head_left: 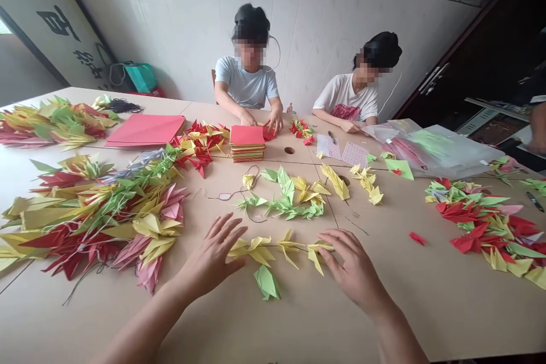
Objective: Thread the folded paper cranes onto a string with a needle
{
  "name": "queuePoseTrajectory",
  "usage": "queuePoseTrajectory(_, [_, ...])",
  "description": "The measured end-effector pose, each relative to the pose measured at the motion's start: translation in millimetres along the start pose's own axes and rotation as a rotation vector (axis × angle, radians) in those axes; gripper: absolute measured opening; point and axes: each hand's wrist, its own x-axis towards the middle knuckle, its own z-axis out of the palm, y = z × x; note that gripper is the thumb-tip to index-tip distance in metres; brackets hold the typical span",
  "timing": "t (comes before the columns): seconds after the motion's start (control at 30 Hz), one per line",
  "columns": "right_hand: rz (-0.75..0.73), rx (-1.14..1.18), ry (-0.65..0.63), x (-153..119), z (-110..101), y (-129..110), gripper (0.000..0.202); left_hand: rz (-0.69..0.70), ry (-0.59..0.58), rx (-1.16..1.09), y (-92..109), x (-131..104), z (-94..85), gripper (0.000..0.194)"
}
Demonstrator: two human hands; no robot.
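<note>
A short row of yellow folded paper cranes [289, 247] lies on a dark thread between my hands. My left hand [215, 256] is open, its fingers spread beside the leftmost crane, partly covering it. At the other end, my right hand [352, 264] is curved around the rightmost yellow crane [315, 256]; thumb and fingers stay apart, touching or very near its tip. Just below the row rests a single green folded paper piece [267, 282]. Beyond it are green paper cranes [294, 207] in a curved group and a loose yellow crane [248, 181] near a dark thread.
Heaped colourful cranes [98, 205] cover the left side; another pile [490, 222] is at right. Red sheets [145, 129] and a paper stack [247, 142] lie farther back. Two people sit opposite, one with hands [273, 120] by the stack. Plastic bags [443, 148] lie at back right.
</note>
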Motion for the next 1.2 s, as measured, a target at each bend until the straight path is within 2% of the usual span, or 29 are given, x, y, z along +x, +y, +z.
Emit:
queuePoseTrajectory(0.13, [0.079,-0.025,-0.068,-14.8,6.6,14.7,0.019,0.078,-0.084,-0.077,19.9,16.0,4.4,0.055])
queuePoseTrajectory(0.23, [0.114,-0.024,-0.104,-17.0,15.6,19.1,0.019,0.082,-0.1,-0.109,28.0,23.1,6.7,0.05])
queuePoseTrajectory(0.37, [0.156,-0.01,-0.135,-17.3,23.3,27.4,0.021,0.038,-0.084,-0.121,28.9,22.1,8.2,0.039])
queuePoseTrajectory(0.53, [0.171,-0.014,-0.134,-19.1,18.7,33.4,0.02,0.018,-0.07,-0.15,28.4,15.5,9.1,0.031])
queuePoseTrajectory(0.7, [0.089,-0.053,-0.125,-4.9,17.4,19.8,0.018,0.009,-0.051,-0.179,31.0,14.5,12.6,0.03])
queuePoseTrajectory(0.9, [-0.058,-0.105,-0.203,18.0,38.4,-3.8,0.017,0.022,-0.033,-0.204,31.4,13.7,14.4,0.033])
queuePoseTrajectory(1.07, [-0.056,-0.144,-0.197,20.9,36.9,1.7,0.018,0.011,-0.018,-0.213,27.6,11.3,14.3,0.033])
queuePoseTrajectory(1.2, [-0.089,-0.115,-0.192,30.1,38.8,-16.8,0.011,0.025,-0.02,-0.221,28.0,14.5,20.4,0.041])
